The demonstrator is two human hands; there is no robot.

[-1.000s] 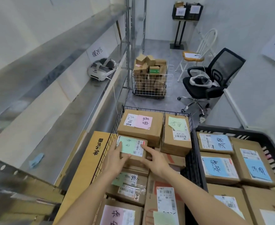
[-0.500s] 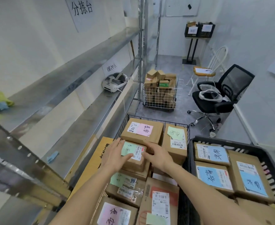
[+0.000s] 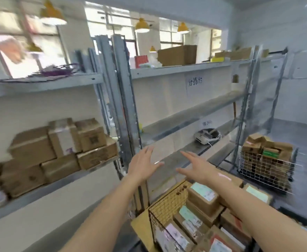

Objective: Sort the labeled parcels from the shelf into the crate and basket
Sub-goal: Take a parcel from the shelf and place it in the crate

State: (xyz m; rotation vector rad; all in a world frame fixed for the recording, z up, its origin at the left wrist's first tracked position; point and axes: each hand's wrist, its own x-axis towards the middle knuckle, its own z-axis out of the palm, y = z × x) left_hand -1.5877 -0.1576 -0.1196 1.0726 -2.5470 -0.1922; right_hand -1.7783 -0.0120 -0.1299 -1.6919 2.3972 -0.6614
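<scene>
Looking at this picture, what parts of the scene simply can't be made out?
- Stacked parcels on the left shelf: motion blur in the head view smears their labels, unreadable.
- Wire basket below the hands: the bottom edge cuts it off, and the right forearm covers some parcels.
- Far wire basket: its boxes are too small and blurred to read.
- Left hand and right hand: empty, fingers spread; what they reach for is unclear.

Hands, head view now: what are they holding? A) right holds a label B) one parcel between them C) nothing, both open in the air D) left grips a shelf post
C: the left hand and the right hand are raised with fingers spread, nothing between them, above the wire basket of parcels.
</scene>
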